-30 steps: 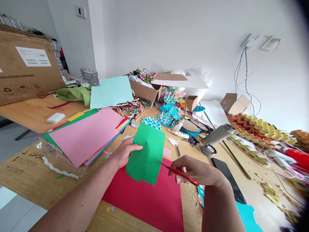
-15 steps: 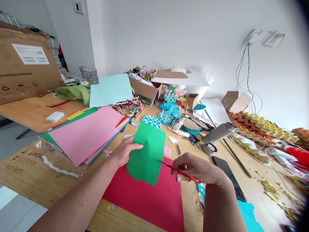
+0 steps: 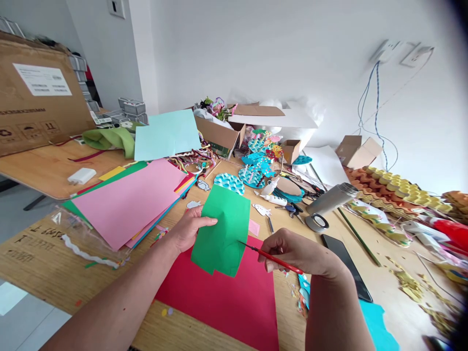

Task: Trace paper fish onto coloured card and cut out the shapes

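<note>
My left hand [image 3: 188,228] pinches the left edge of a green paper sheet [image 3: 223,224], thumb on top, and holds it tilted above the table. Along the sheet's lower edge there is a small notch, and faint curved lines show near its lower right. In my right hand [image 3: 288,251] are slim red-handled scissors [image 3: 280,263], seen almost edge-on. Their dark tip lies over the right part of the green sheet; whether the blades are apart, I cannot tell. Beneath the sheet lies a large red paper [image 3: 219,307] on the wooden table.
Coloured papers are stacked under a pink sheet [image 3: 127,202] on the left. To the right lie a black phone [image 3: 347,268], a metal flask [image 3: 332,200] and its cap [image 3: 317,223]. Glue bottles [image 3: 274,200], a fish cutout [image 3: 262,210] and egg trays [image 3: 405,192] sit farther back.
The scissors' tip has shifted very slightly left over the green sheet. Both hands keep their grip, and the sheet's lower edge has risen a little.
</note>
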`<state>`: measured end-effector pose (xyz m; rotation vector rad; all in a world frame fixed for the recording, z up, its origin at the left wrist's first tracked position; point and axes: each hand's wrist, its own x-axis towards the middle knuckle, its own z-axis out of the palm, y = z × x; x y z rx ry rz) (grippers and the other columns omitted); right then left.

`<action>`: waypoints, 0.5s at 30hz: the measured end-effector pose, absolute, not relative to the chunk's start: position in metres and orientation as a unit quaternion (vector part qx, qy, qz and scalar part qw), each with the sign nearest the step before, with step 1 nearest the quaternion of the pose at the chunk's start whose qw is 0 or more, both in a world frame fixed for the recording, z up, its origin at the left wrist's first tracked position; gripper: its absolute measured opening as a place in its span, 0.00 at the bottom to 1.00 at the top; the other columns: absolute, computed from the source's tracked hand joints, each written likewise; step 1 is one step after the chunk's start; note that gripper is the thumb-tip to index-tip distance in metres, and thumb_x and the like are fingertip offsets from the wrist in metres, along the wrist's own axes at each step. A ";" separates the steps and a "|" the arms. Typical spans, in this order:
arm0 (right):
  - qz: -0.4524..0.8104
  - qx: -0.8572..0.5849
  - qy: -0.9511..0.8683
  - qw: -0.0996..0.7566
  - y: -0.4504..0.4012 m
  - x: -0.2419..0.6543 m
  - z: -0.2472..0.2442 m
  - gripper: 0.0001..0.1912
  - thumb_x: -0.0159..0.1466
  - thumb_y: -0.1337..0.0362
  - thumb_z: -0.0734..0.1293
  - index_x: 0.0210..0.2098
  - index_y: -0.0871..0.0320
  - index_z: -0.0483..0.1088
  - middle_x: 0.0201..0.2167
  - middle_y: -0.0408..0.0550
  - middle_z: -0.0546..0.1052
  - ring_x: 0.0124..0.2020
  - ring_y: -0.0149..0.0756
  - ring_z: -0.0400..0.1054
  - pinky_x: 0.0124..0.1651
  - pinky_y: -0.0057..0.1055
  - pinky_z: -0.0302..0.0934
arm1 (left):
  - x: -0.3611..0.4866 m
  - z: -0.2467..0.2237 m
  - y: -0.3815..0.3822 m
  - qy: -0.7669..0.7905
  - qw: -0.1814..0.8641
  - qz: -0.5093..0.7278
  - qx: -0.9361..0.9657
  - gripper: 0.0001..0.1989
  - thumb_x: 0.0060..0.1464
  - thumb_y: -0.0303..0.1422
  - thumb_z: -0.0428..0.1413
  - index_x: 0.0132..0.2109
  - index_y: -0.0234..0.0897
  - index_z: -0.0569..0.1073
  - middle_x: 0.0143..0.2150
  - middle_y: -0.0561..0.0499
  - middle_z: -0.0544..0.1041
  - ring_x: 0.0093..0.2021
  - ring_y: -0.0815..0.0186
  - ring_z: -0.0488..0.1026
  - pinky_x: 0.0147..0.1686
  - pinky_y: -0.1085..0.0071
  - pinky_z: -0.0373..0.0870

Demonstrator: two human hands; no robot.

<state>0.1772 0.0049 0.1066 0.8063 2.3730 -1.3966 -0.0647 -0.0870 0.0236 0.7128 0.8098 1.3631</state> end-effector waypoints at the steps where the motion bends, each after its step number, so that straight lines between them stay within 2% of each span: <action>1: -0.482 0.278 0.820 0.135 0.005 0.177 0.107 0.25 0.54 0.45 0.71 0.31 0.64 0.76 0.19 0.41 0.67 0.20 0.24 0.53 0.22 0.23 0.46 | -0.065 0.024 -0.087 0.355 0.646 0.600 0.312 0.18 0.44 0.31 0.63 0.45 0.36 0.78 0.38 0.48 0.81 0.36 0.60 0.77 0.40 0.64 0.71; 6: -0.484 0.274 0.820 0.133 0.004 0.175 0.107 0.25 0.54 0.44 0.70 0.32 0.63 0.76 0.22 0.43 0.70 0.23 0.25 0.56 0.23 0.23 0.48 | -0.064 0.022 -0.086 0.348 0.649 0.602 0.309 0.16 0.44 0.31 0.63 0.43 0.36 0.78 0.38 0.48 0.81 0.37 0.61 0.77 0.41 0.64 0.71; 15: -0.460 0.295 0.827 0.130 0.003 0.174 0.103 0.26 0.55 0.43 0.69 0.31 0.63 0.76 0.18 0.40 0.67 0.20 0.26 0.57 0.21 0.24 0.47 | -0.064 0.021 -0.086 0.345 0.654 0.599 0.308 0.16 0.45 0.31 0.63 0.43 0.35 0.78 0.38 0.47 0.81 0.37 0.60 0.77 0.41 0.63 0.72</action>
